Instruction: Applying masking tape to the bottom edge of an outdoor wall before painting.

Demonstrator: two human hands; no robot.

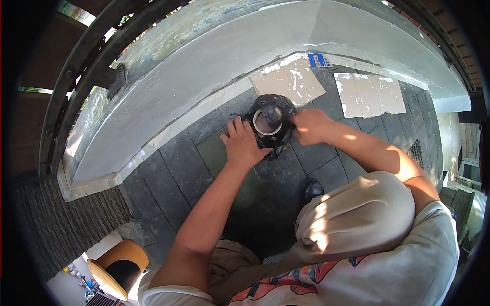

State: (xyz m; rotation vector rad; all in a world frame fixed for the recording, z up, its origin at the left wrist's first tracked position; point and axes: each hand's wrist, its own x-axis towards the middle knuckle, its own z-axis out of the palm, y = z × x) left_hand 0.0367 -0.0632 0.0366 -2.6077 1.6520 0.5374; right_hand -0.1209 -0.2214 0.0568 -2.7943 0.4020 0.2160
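A crumpled black plastic bag (276,151) stands on the paving ahead of me. Inside its folds shows a cream-coloured round rim (265,133) with a dark middle; whether it belongs to a tape roll or a container I cannot tell. Part of the black plastic bunches over the far right of that rim. Spread fingers of my left hand (242,144) rest along the bag's left side, the thumb at its near edge. My right hand (309,126) is closed at the bag's right edge, its fingers curled on the plastic.
Paint-spattered cardboard (298,81) lies beyond the bag, and another cardboard sheet (370,96) to its right. A low grey wall (219,61) curves behind them. My bent knee (367,204) is close on the right. A tan round-topped object (130,252) stands at lower left.
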